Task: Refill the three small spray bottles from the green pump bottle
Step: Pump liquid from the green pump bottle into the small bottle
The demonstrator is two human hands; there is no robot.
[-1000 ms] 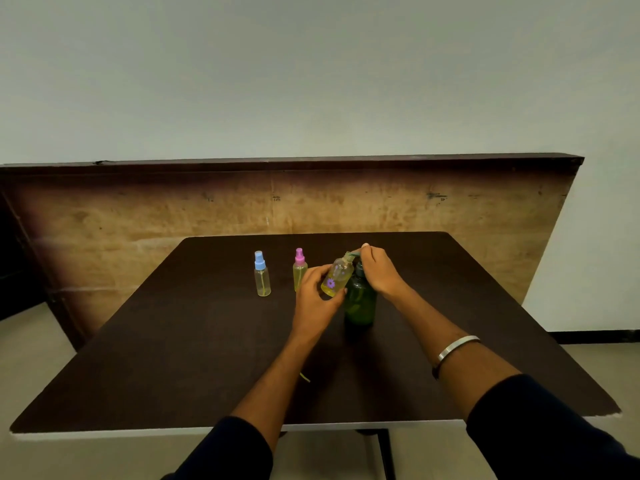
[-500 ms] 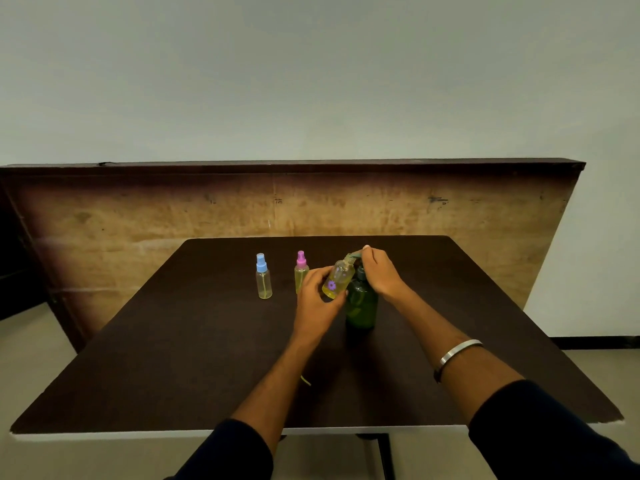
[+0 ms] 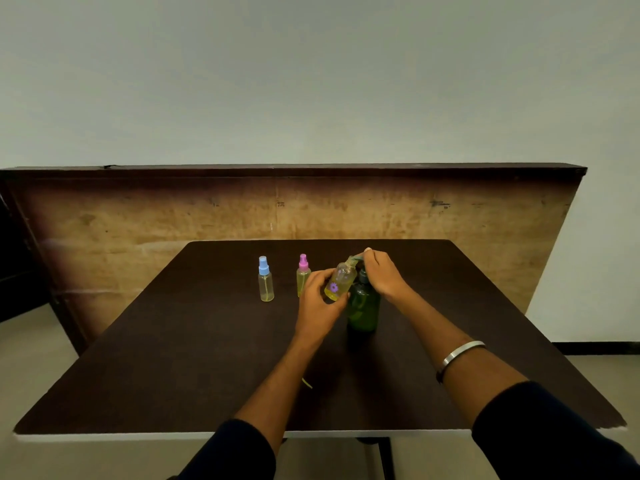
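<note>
The green pump bottle [image 3: 363, 308] stands upright near the middle of the dark table [image 3: 194, 358]. My right hand [image 3: 382, 277] rests on its pump head, fingers pressing down on it. My left hand [image 3: 317, 301] grips a small clear spray bottle with a purple flower mark [image 3: 340, 283], capless and tilted, its open neck up against the pump spout. It holds yellowish liquid. To the left stand two small spray bottles upright: one with a blue cap [image 3: 265, 279] and one with a pink cap [image 3: 303, 276].
A tall worn wooden board [image 3: 173, 216] stands upright behind the table's far edge. A thin yellowish strip [image 3: 307, 383] lies on the table beside my left forearm. My right wrist wears a metal bangle [image 3: 459, 353].
Both hands stay at the pump bottle with the flower-marked bottle held to the spout. Nothing else has moved.
</note>
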